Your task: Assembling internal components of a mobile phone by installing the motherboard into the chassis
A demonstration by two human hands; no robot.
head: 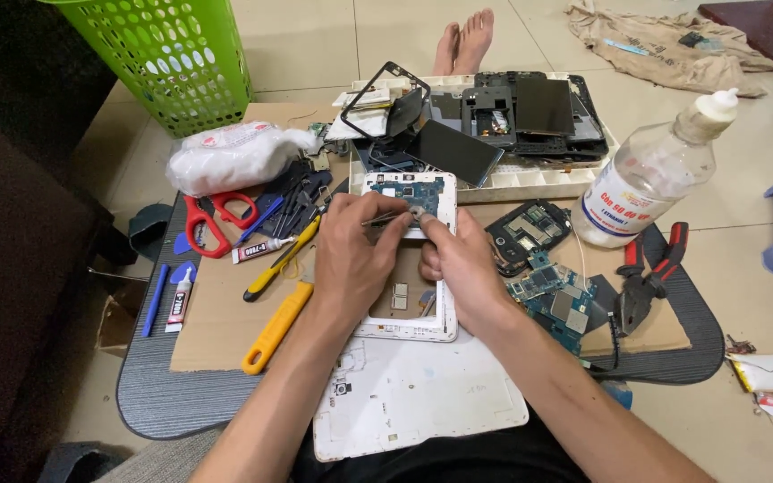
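An opened white tablet frame (447, 313) lies on a cardboard sheet (216, 322), with a blue circuit board (409, 190) showing at its far end. My left hand (355, 259) holds thin metal tweezers (385, 217) whose tips reach the board. My right hand (462, 264) rests on the frame beside them, fingertips pinched at the same spot on the board. The tablet's white back cover (413, 398) lies nearer me, on my lap.
Red scissors (210, 219), glue tubes (181, 300), a yellow screwdriver (284, 255), a yellow pry tool (275, 329) and a white bag (230, 156) lie left. Circuit boards (556, 300), pliers (650, 273) and a clear bottle (650, 174) lie right. A white parts tray (494, 183) and green basket (172, 54) stand beyond.
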